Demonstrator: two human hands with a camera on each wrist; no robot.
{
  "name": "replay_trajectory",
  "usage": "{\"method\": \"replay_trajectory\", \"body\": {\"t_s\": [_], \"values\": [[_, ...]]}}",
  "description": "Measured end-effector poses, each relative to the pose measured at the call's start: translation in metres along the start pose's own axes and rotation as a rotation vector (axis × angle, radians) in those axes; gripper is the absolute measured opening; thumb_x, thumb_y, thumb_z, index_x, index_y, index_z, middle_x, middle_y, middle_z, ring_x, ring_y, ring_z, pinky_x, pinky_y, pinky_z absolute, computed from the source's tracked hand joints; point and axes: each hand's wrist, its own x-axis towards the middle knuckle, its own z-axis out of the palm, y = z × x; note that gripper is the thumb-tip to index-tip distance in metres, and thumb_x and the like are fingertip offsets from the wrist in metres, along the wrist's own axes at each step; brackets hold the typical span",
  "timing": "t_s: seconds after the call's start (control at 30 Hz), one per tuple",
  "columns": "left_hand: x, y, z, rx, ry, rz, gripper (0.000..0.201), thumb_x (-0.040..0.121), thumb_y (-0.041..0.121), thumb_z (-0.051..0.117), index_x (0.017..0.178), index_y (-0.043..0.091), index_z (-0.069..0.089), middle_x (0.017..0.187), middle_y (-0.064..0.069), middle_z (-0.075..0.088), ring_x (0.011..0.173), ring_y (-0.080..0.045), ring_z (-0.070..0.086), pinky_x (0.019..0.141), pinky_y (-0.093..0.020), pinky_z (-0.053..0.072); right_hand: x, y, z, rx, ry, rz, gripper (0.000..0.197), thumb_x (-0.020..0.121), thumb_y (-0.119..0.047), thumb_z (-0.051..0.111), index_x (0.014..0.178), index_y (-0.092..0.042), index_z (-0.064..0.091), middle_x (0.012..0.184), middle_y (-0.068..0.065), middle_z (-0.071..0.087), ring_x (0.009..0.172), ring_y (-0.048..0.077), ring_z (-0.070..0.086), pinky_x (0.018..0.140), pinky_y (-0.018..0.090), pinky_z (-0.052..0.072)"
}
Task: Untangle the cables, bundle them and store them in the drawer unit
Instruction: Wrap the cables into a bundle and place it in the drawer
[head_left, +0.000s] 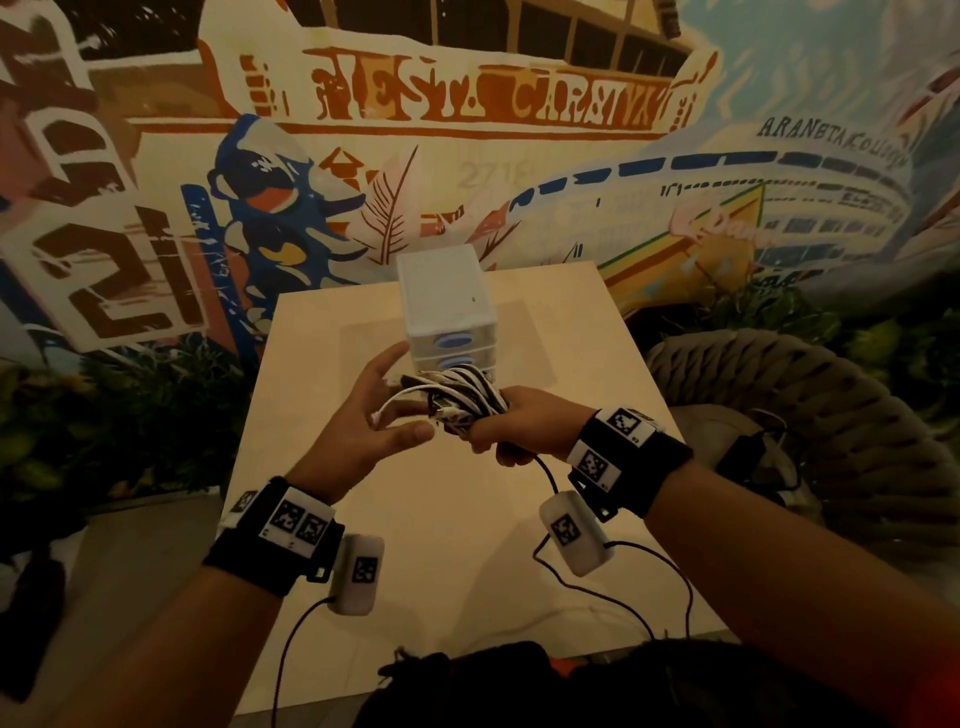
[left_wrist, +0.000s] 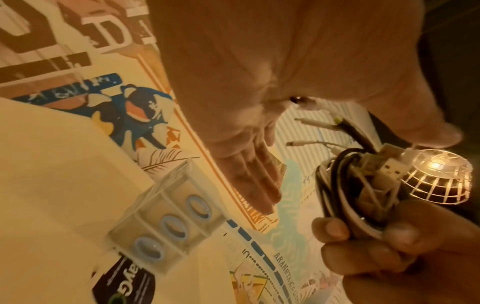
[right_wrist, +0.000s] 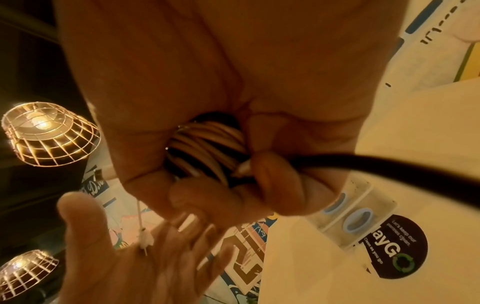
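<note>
right hand (head_left: 519, 428) grips cable bundle (head_left: 457, 397) | left hand (head_left: 374, 415) open beside

Both forearms rise from the lower corners of the head view toward the frame's middle, each wrist wrapped in a black band with white marker tiles. The left hand (head_left: 376, 415), left of centre, is spread with its palm turned inward, fingers straight and slightly fanned, thumb pointing right toward the other hand. The right hand (head_left: 524, 428), just right of centre, is curled into a fist around a bundle of cables (head_left: 457, 397), thumb and fingers wrapped about it. The two hands are close together.
</note>
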Motion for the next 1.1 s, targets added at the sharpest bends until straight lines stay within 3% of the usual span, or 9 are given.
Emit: {"method": "replay_trajectory", "body": {"t_s": [0.17, 0.3, 0.5, 0.63, 0.7, 0.8, 0.9, 1.0, 1.1], "values": [[-0.001, -0.017, 0.007, -0.009, -0.107, -0.096, 0.114, 0.06, 0.057, 0.092, 0.152, 0.023, 0.035, 0.139, -0.009, 0.061, 0.128, -0.032, 0.059, 0.099, -0.049, 0.055, 0.002, 0.004, 0.002, 0.115, 0.011, -0.02, 0.011, 0.089, -0.004, 0.065, 0.084, -0.013, 0.061, 0.048, -0.009, 0.058, 0.05, 0.01, 0.054, 0.055, 0.027, 0.041], [0.001, -0.014, 0.015, 0.025, -0.18, -0.075, 0.097, 0.06, 0.065, 0.088, 0.139, 0.022, 0.051, 0.133, 0.002, 0.067, 0.126, -0.024, 0.061, 0.105, -0.053, 0.05, 0.006, 0.004, 0.001, 0.231, 0.007, -0.066, 0.013, 0.087, -0.001, 0.065, 0.082, -0.014, 0.062, 0.054, -0.005, 0.057, 0.051, 0.015, 0.051, 0.055, 0.03, 0.039], [0.017, 0.019, 0.042, -0.028, -0.229, 0.117, 0.057, 0.082, 0.051, 0.078, 0.117, 0.009, 0.061, 0.115, 0.004, 0.071, 0.116, -0.021, 0.062, 0.1, -0.041, 0.047, 0.006, 0.001, 0.014, 0.382, -0.195, -0.142, 0.015, 0.079, -0.003, 0.063, 0.074, -0.016, 0.058, 0.061, 0.001, 0.045, 0.047, 0.013, 0.041, 0.05, 0.027, 0.033], [0.022, 0.028, 0.05, -0.17, -0.147, 0.117, 0.049, 0.077, 0.026, 0.086, 0.117, 0.011, 0.064, 0.12, -0.015, 0.07, 0.122, -0.038, 0.062, 0.097, -0.046, 0.052, 0.003, -0.003, 0.013, 0.377, -0.197, -0.167, 0.015, 0.081, -0.001, 0.066, 0.077, -0.016, 0.064, 0.066, 0.008, 0.052, 0.053, 0.021, 0.05, 0.054, 0.031, 0.04], [0.023, 0.03, 0.05, -0.123, -0.102, 0.135, 0.031, 0.076, 0.016, 0.08, 0.105, 0.018, 0.071, 0.108, -0.014, 0.074, 0.113, -0.035, 0.067, 0.091, -0.042, 0.056, 0.0, -0.004, 0.008, 0.263, -0.216, -0.135, 0.001, 0.088, -0.015, 0.068, 0.088, -0.014, 0.068, 0.072, 0.008, 0.064, 0.06, 0.024, 0.062, 0.059, 0.033, 0.048], [0.028, 0.035, 0.043, -0.006, -0.037, 0.182, 0.03, 0.073, 0.018, 0.082, 0.101, 0.014, 0.072, 0.097, -0.021, 0.072, 0.092, -0.035, 0.07, 0.084, -0.045, 0.056, 0.001, 0.004, 0.004, 0.142, -0.189, -0.057, 0.024, 0.088, -0.039, 0.072, 0.09, -0.016, 0.068, 0.072, 0.004, 0.062, 0.065, 0.025, 0.061, 0.064, 0.035, 0.051], [0.029, 0.037, 0.029, 0.108, 0.011, 0.169, 0.036, 0.074, 0.024, 0.084, 0.103, 0.009, 0.07, 0.1, -0.021, 0.071, 0.094, -0.04, 0.069, 0.088, -0.053, 0.056, 0.0, 0.02, 0.002, 0.025, -0.153, -0.045, 0.034, 0.087, -0.047, 0.075, 0.091, -0.015, 0.067, 0.067, -0.001, 0.052, 0.065, 0.02, 0.052, 0.065, 0.034, 0.047], [0.026, 0.045, 0.018, 0.335, -0.023, 0.193, 0.02, 0.08, 0.016, 0.084, 0.094, 0.017, 0.07, 0.089, 0.001, 0.074, 0.085, -0.016, 0.07, 0.079, -0.032, 0.056, -0.003, 0.031, -0.002, 0.115, -0.124, 0.004, 0.032, 0.098, -0.03, 0.065, 0.107, 0.0, 0.066, 0.065, -0.001, 0.045, 0.056, 0.014, 0.043, 0.057, 0.028, 0.04], [0.025, 0.055, 0.01, 0.562, -0.091, 0.234, 0.028, 0.078, 0.003, 0.085, 0.082, 0.023, 0.066, 0.076, 0.012, 0.067, 0.071, -0.005, 0.064, 0.068, -0.014, 0.048, -0.003, 0.03, -0.006, 0.301, -0.092, 0.115, 0.035, 0.105, -0.031, 0.049, 0.1, -0.005, 0.072, 0.064, 0.0, 0.04, 0.052, 0.013, 0.034, 0.052, 0.026, 0.031]]}}
